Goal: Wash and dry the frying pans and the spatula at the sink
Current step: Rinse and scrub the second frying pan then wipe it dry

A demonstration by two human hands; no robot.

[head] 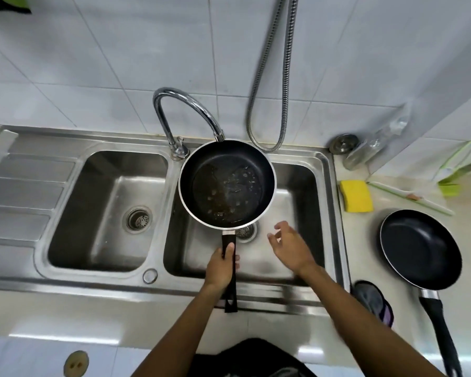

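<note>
A black frying pan with water and bits in it is held over the right sink basin, its far rim under the spout of the chrome tap. My left hand grips its black handle. To the right of the handle, my right hand hovers over the basin with relaxed fingers and holds nothing. A second black frying pan lies on the counter at the right, its handle pointing toward me. A pale green spatula lies on the counter behind it.
A yellow sponge lies beside the sink's right rim. A dark cloth lies at the counter's front edge. The left basin and a ribbed drainboard are at the left. A metal hose hangs on the wall.
</note>
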